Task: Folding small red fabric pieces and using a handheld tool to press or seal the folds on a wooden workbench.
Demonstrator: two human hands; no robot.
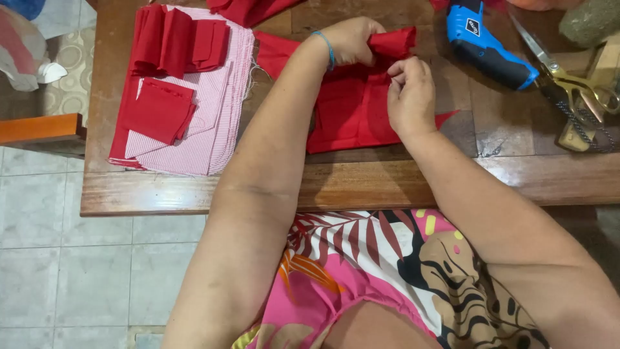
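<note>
- The left hand is closing around a bunched end of the red cloth, lifting that end off the wooden surface; gripping it this way seems to be keeping the fold gathered and taut.
- The right hand is pinching the same cloth just below the bunched end, fingers curled tight, apparently pinning an edge in place while the other hand is pulling.
- The rest of the red cloth is lying flat on the surface between the two forearms, near the front edge, so both hands are reaching it easily.
- To the left, a pile of red-and-white striped fabric is carrying smaller folded red pieces, stacked well apart from the piece being worked, probably sorted for reach.
- On the right, a blue power tool and gold-handled scissors are lying just beside each other, set aside but near the right hand.
- A blue wristband is sitting on the left wrist.
</note>
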